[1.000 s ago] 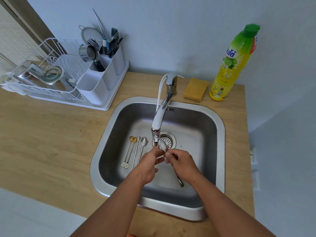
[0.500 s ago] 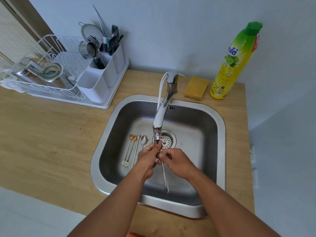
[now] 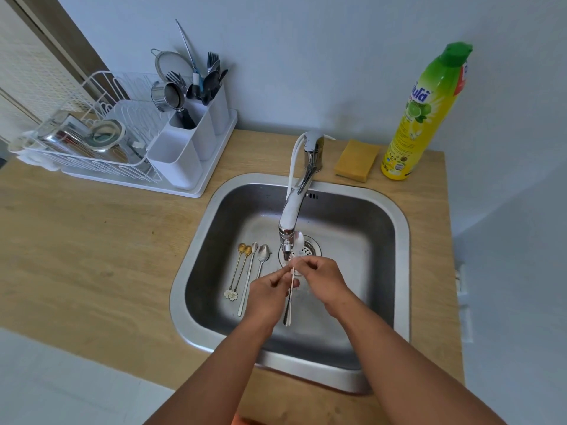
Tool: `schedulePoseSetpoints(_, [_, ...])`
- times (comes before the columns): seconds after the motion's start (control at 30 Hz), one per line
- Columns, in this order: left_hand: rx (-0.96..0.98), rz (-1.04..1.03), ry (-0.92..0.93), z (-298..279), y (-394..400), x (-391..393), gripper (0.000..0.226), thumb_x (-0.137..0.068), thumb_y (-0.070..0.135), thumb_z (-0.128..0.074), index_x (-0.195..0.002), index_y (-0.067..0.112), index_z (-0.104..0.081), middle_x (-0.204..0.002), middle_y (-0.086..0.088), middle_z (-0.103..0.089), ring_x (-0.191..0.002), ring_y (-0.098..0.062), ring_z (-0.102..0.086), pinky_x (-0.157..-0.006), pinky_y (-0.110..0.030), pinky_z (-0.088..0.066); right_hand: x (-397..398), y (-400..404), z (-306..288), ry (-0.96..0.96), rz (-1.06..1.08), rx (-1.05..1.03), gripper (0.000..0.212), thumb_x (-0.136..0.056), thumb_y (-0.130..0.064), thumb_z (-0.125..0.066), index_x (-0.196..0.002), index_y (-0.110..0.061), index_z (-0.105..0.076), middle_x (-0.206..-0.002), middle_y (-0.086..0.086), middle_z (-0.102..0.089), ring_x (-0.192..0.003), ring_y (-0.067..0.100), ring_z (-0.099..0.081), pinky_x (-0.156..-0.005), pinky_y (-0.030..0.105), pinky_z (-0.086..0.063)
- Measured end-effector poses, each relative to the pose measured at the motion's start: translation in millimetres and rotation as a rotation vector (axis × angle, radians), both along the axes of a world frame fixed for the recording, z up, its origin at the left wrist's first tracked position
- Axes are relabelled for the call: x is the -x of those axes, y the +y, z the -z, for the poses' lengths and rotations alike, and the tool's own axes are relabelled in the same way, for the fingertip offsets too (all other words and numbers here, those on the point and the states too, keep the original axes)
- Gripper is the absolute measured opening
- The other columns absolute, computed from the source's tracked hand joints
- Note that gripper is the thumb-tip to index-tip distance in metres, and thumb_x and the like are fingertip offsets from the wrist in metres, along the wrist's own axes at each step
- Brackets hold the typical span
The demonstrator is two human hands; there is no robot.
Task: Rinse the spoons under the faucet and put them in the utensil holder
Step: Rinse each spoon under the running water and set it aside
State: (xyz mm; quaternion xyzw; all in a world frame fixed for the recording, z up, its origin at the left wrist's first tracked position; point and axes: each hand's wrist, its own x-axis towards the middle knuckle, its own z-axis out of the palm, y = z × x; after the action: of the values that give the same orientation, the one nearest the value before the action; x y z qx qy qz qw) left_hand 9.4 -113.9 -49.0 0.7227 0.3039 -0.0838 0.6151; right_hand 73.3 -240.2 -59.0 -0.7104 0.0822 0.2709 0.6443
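Over the steel sink (image 3: pixel 196 250), both hands hold one long silver spoon (image 3: pixel 288 305) under the faucet (image 3: pixel 291 216). Its bowl points up beside the spout and its handle hangs down between my wrists. My left hand (image 3: pixel 267 292) pinches the handle from the left, and my right hand (image 3: pixel 319 280) grips the neck from the right. Several more spoons (image 3: pixel 248 271), two gold and two silver, lie on the sink floor to the left of the drain. The white utensil holder (image 3: pixel 190 142) stands at the back left with cutlery in it.
A white dish rack (image 3: pixel 92 148) with metal bowls adjoins the holder on the wooden counter (image 3: pixel 92 256). A yellow sponge (image 3: pixel 356 161) and a green-capped dish soap bottle (image 3: pixel 423 118) stand behind the sink at the right. The wall is close behind.
The spoon has turned from a slant to nearly upright, with its handle swung left between my hands. My right hand has slid up along it toward the spout.
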Motion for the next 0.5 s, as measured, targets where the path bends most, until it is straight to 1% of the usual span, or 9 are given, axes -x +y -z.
schedulePoseSetpoints(0.03, [-0.017, 0.034, 0.026, 1, 2, 2, 0.022, -0.103, 0.025, -0.062, -0.118, 0.036, -0.074, -0.084, 0.017, -0.08, -0.085, 0.004, -0.072, -0.079, -0.017, -0.054, -2, -1, -1, 0.012, 0.033, -0.005, 0.016, -0.096, -0.025, -0.07, -0.088, -0.023, -0.084, -0.089, -0.013, -0.081, -0.084, -0.006, -0.072, -0.069, 0.008, -0.048])
schedulePoseSetpoints(0.07, [-0.027, 0.062, 0.053, 2, 3, 4, 0.02, -0.103, 0.027, -0.061, -0.117, 0.033, -0.075, -0.084, 0.017, -0.079, -0.087, 0.003, -0.071, -0.08, -0.02, -0.053, -4, -3, -2, 0.024, 0.064, -0.012, 0.015, -0.096, -0.026, -0.071, -0.09, -0.022, -0.084, -0.091, -0.014, -0.081, -0.085, -0.007, -0.071, -0.068, 0.006, -0.047])
schedulePoseSetpoints(0.13, [-0.017, 0.086, 0.101, 2, 4, 4, 0.02, -0.104, 0.031, -0.058, -0.11, 0.03, -0.078, -0.083, 0.017, -0.079, -0.084, 0.0, -0.07, -0.071, -0.019, -0.05, -6, -4, -4, 0.038, 0.101, -0.02, 0.014, -0.095, -0.026, -0.073, -0.092, -0.02, -0.084, -0.088, -0.014, -0.081, -0.08, -0.01, -0.07, -0.064, 0.002, -0.045])
schedulePoseSetpoints(0.17, [0.006, 0.085, 0.123, 1, 5, 2, 0.022, -0.105, 0.032, -0.057, -0.108, 0.03, -0.078, -0.083, 0.015, -0.078, -0.084, -0.003, -0.069, -0.071, -0.02, -0.049, -6, -4, -4, 0.046, 0.101, -0.024, 0.014, -0.095, -0.026, -0.072, -0.091, -0.021, -0.084, -0.087, -0.014, -0.081, -0.078, -0.01, -0.069, -0.063, 0.002, -0.045])
schedulePoseSetpoints(0.2, [0.046, 0.075, 0.146, 0, 5, -1, 0.024, -0.105, 0.033, -0.056, -0.107, 0.028, -0.079, -0.083, 0.011, -0.078, -0.084, -0.006, -0.068, -0.073, -0.023, -0.05, -3, -2, -5, 0.054, 0.093, -0.032, 0.014, -0.096, -0.026, -0.072, -0.089, -0.022, -0.084, -0.087, -0.013, -0.081, -0.078, -0.009, -0.069, -0.066, 0.004, -0.046])
schedulePoseSetpoints(0.27, [0.168, 0.012, 0.202, -2, 5, -11, 0.028, -0.105, 0.035, -0.054, -0.106, 0.021, -0.079, -0.087, 0.005, -0.075, -0.082, -0.013, -0.065, -0.077, -0.032, -0.053, 5, 3, -2, 0.061, 0.061, -0.05, 0.018, -0.097, -0.024, -0.071, -0.085, -0.022, -0.083, -0.081, -0.009, -0.08, -0.081, 0.0, -0.071, -0.075, 0.013, -0.05])
schedulePoseSetpoints(0.33, [0.258, -0.053, 0.256, -4, 7, -19, 0.035, -0.105, 0.04, -0.053, -0.1, 0.015, -0.076, -0.082, 0.002, -0.072, -0.079, -0.017, -0.062, -0.075, -0.037, -0.055, 13, 7, 0, 0.052, 0.038, -0.058, 0.021, -0.097, -0.025, -0.07, -0.081, -0.02, -0.082, -0.074, -0.005, -0.075, -0.079, 0.006, -0.07, -0.081, 0.022, -0.05])
schedulePoseSetpoints(0.43, [0.28, -0.033, 0.291, -4, 11, -16, 0.036, -0.104, 0.045, -0.054, -0.091, 0.018, -0.075, -0.077, 0.005, -0.068, -0.079, -0.017, -0.06, -0.075, -0.038, -0.052, 13, 9, 0, 0.056, 0.03, -0.05, 0.019, -0.096, -0.025, -0.07, -0.082, -0.026, -0.083, -0.079, -0.006, -0.079, -0.076, 0.001, -0.071, -0.078, 0.021, -0.049])
schedulePoseSetpoints(0.5, [0.276, 0.038, 0.297, -2, 16, -8, 0.036, -0.104, 0.045, -0.054, -0.092, 0.022, -0.078, -0.079, 0.007, -0.069, -0.084, -0.017, -0.062, -0.079, -0.039, -0.049, 7, 8, -2, 0.063, 0.048, -0.035, 0.015, -0.095, -0.026, -0.072, -0.084, -0.025, -0.083, -0.079, -0.01, -0.079, -0.074, 0.0, -0.071, -0.075, 0.02, -0.048])
